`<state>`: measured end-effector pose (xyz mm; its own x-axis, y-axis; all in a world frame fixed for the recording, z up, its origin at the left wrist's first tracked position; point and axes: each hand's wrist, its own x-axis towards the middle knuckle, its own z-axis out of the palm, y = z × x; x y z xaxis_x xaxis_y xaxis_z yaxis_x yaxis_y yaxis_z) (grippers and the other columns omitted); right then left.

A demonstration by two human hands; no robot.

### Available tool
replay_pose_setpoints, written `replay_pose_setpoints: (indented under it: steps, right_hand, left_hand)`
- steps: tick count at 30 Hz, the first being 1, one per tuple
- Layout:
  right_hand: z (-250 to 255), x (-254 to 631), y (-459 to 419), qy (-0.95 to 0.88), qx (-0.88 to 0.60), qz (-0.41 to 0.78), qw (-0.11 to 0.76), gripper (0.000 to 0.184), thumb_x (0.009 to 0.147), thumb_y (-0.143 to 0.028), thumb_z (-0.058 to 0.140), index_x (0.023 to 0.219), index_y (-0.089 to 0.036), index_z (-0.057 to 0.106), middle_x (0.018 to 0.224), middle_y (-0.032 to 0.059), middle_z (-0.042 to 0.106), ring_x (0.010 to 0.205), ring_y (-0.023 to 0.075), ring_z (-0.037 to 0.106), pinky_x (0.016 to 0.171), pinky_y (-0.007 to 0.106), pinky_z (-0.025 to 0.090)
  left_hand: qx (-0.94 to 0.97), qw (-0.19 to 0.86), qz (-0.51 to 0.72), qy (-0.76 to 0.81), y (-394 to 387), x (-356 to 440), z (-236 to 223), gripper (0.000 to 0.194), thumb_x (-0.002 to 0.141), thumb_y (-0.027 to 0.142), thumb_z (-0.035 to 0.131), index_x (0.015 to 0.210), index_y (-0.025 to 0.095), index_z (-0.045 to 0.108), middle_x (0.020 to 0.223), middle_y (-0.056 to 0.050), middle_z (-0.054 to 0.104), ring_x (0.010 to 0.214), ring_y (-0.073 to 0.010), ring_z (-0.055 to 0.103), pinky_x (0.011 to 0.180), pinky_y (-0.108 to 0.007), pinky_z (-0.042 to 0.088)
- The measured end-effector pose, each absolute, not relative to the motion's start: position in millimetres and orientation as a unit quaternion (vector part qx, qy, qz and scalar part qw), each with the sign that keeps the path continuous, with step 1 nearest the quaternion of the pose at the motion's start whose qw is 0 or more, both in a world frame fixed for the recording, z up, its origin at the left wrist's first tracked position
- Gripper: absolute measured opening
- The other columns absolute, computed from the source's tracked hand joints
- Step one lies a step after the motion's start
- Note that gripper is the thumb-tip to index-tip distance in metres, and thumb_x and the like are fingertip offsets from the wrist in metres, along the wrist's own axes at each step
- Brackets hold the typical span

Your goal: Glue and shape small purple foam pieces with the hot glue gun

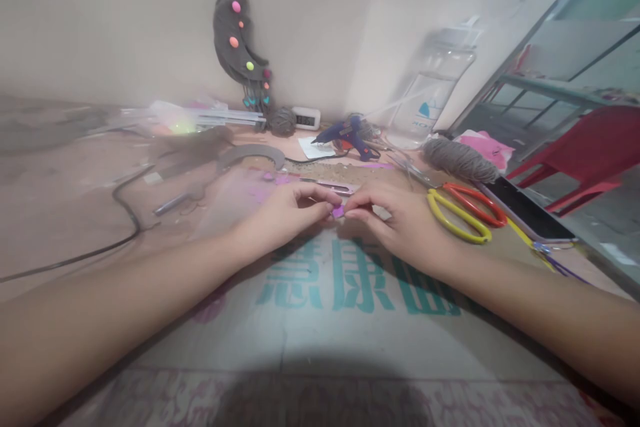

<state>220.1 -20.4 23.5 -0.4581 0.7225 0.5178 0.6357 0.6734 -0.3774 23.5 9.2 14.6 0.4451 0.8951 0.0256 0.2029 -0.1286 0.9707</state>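
Note:
A small purple piece (339, 211), perhaps paper or felt, is held between my fingertips above the board. My left hand (295, 208) pinches its left side with thumb and forefinger. On the opposite side, the closed thumb and forefinger of my right hand (387, 212) grip its edge. Just behind the fingers lies a slim pink cutter (336, 188). More purple scraps (260, 195) are scattered to the left of it. Scissors (460, 213) with yellow and red handles rest beside my right hand.
At the back stand a blue glue gun (347, 135), a small digital clock (306, 118) and a water bottle (425, 97). Grey yarn (460, 159) and a phone (530, 209) lie right. A decorated grey crescent (235, 37) hangs on the wall. A black cord (131, 213) crosses the left.

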Motion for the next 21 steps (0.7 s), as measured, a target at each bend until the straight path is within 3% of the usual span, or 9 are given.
replay_pose_setpoints:
  steps: [15, 21]
  right_hand:
    - [21.1, 217.4, -18.2, -0.792, -0.479, 0.151, 0.349, 0.011, 0.087, -0.02, 0.059, 0.081, -0.019, 0.068, 0.079, -0.0008, 0.072, 0.072, 0.0132, 0.063, 0.067, 0.024, 0.046]
    - [21.4, 216.2, -18.0, -0.787, -0.476, 0.162, 0.358, 0.011, 0.086, -0.021, 0.059, 0.079, -0.019, 0.067, 0.077, -0.001, 0.071, 0.07, 0.0128, 0.062, 0.065, 0.023, 0.045]
  left_hand:
    - [0.699, 0.504, 0.327, 0.388, 11.1, 20.0, 8.4, 0.026, 0.08, 0.034, 0.064, 0.099, 0.02, 0.075, 0.077, -0.003, 0.072, 0.059, -0.0143, 0.059, 0.049, -0.022, 0.039]
    - [0.699, 0.516, 0.331, 0.368, 11.3, 20.5, 5.7, 0.028, 0.08, 0.036, 0.067, 0.101, 0.019, 0.072, 0.081, -0.005, 0.073, 0.07, -0.0165, 0.064, 0.061, -0.025, 0.048]
